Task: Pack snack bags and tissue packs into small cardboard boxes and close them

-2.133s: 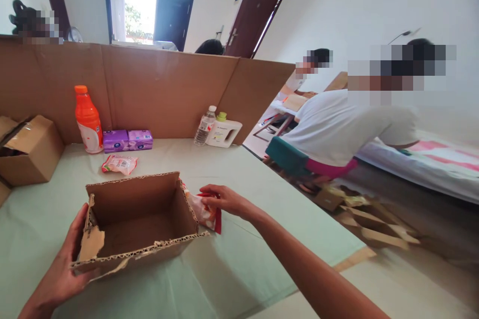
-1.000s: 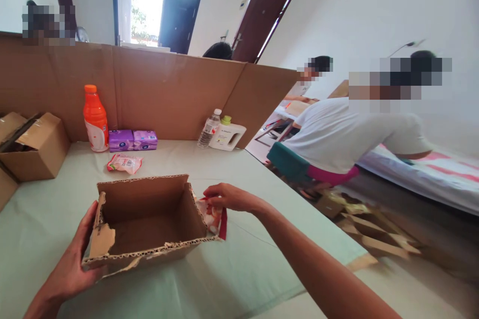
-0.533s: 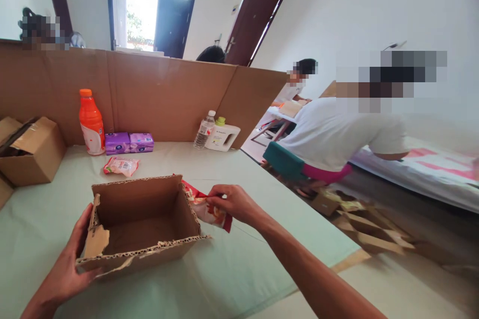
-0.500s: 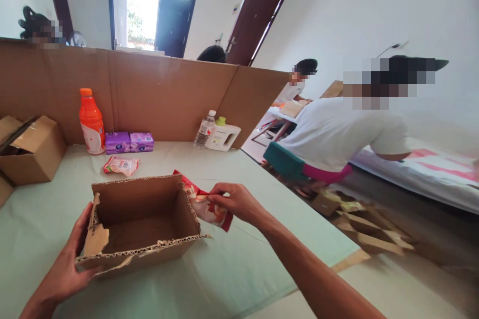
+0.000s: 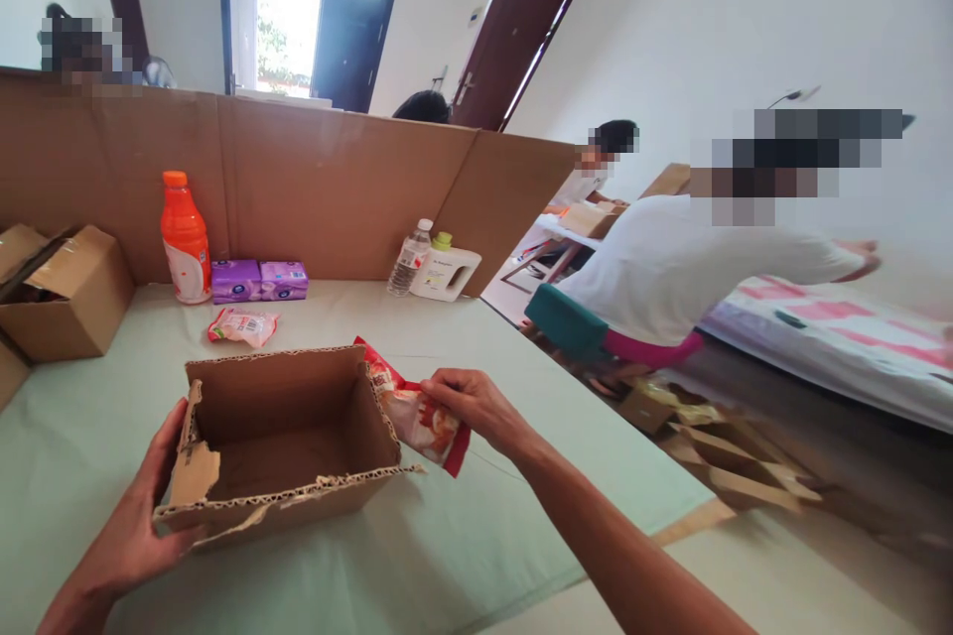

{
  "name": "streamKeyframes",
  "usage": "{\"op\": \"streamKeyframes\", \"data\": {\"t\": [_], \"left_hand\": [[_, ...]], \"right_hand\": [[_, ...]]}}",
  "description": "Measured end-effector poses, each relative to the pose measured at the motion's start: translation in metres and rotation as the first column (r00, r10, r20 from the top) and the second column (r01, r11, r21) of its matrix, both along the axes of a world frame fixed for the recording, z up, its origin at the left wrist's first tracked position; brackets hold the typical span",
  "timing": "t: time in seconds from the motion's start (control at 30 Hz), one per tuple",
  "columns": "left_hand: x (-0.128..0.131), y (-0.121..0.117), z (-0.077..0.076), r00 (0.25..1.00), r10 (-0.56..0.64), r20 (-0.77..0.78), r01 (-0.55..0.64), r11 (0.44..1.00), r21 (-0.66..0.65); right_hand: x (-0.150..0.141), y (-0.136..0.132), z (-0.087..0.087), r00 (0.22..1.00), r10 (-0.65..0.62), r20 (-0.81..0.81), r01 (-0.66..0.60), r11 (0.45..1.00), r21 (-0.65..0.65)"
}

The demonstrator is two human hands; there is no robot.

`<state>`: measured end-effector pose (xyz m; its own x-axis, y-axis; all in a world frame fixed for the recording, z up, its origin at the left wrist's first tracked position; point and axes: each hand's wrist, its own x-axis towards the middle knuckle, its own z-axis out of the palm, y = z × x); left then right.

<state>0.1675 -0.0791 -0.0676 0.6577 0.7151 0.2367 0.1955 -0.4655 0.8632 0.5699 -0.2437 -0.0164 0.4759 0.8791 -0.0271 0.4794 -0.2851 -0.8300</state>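
Note:
An open-topped cardboard box (image 5: 298, 511) with ragged cut edges rests on the cloth-covered table, and its inside is bare. My left hand (image 5: 145, 506) grips the box's left end, fingers along the outer wall and thumb by the front corner. Just outside the right wall, my right hand (image 5: 473, 402) pinches a red and white snack packet (image 5: 424, 425) by its upper edge. The packet hangs tilted, its far end close to the box rim. Past the box lies a pink and white packet (image 5: 244, 326) on the cloth.
Along the cardboard screen (image 5: 313, 189) stand an orange bottle (image 5: 186, 243), purple tissue packs (image 5: 259, 281), a clear water bottle (image 5: 409, 260) and a white jug (image 5: 441, 276). Another carton (image 5: 93, 303) is at the left. A co-worker (image 5: 655, 258) in white sits to the right.
The snack packet and my right hand have shifted slightly right, and the packet's printed front shows more. My left hand stays on the box. The co-worker's arm has stretched out to the right.

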Motion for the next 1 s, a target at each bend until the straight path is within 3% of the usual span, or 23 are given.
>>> {"op": "streamKeyframes", "data": {"t": [0.23,0.47,0.77,0.87,1.0], "left_hand": [[0.001,0.0,0.0,1.0,0.014,-0.005,-0.014,0.999,0.035],[0.0,0.0,0.001,0.999,-0.038,0.023,0.038,0.999,0.01],[-0.001,-0.003,-0.005,0.992,-0.091,0.092,0.099,0.992,-0.083],[0.0,-0.005,-0.006,0.985,-0.118,0.122,0.133,0.984,-0.117],[0.003,-0.009,0.0,0.979,-0.136,0.153,0.158,0.977,-0.142]], "right_hand": [[0.009,0.001,-0.005,0.989,-0.053,0.139,0.054,0.999,-0.006],[0.012,0.005,-0.01,0.944,0.143,0.297,-0.072,0.969,-0.235],[0.001,0.037,-0.024,0.855,0.304,0.42,-0.057,0.861,-0.506],[-0.001,0.032,-0.017,0.842,0.294,0.453,-0.036,0.867,-0.497],[0.005,0.01,0.014,0.812,0.219,0.541,-0.006,0.929,-0.369]]}}
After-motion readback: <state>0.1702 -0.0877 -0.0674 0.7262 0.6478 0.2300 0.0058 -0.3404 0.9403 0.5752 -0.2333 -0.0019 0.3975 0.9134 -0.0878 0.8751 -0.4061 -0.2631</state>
